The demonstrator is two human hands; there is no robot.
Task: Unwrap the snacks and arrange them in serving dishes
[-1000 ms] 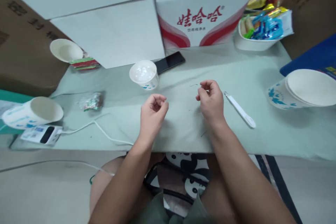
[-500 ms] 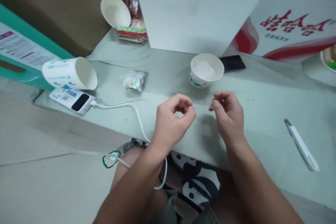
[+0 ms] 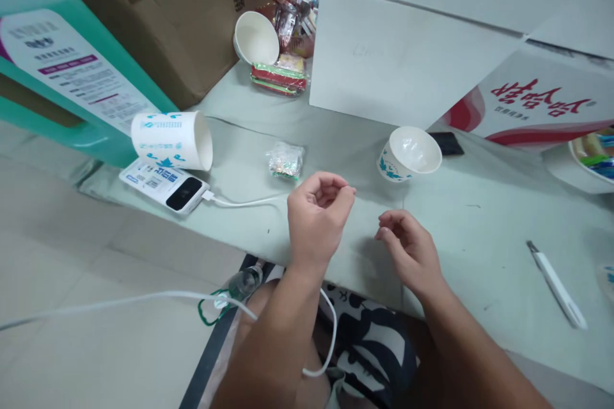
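My left hand (image 3: 319, 220) hovers over the front of the table with its thumb and curled fingertips pinched together. Whatever may be between the fingertips is too small or hidden to make out. To its right, my right hand (image 3: 410, 252) is loosely curled, a small gap showing between thumb and fingers, and nothing visible in it. Beyond the hands stands a white paper cup (image 3: 407, 156) with a blue leaf print and a glossy, whitish inside; neither hand touches it. A small clear-wrapped packet (image 3: 286, 161) lies just past my left hand.
On the left, another paper cup (image 3: 170, 140) lies on its side by a power bank (image 3: 165, 185) with a white cable (image 3: 249, 202). A white utility knife (image 3: 559, 287) rests at right. Behind are a white box (image 3: 384, 57), wrapped snacks (image 3: 281, 78) and a phone-like black slab (image 3: 448, 144).
The view has shifted, so the table things appear farther right and lower. Against the table, my left hand has moved left, away from the cup, and my right hand has drawn back towards me.
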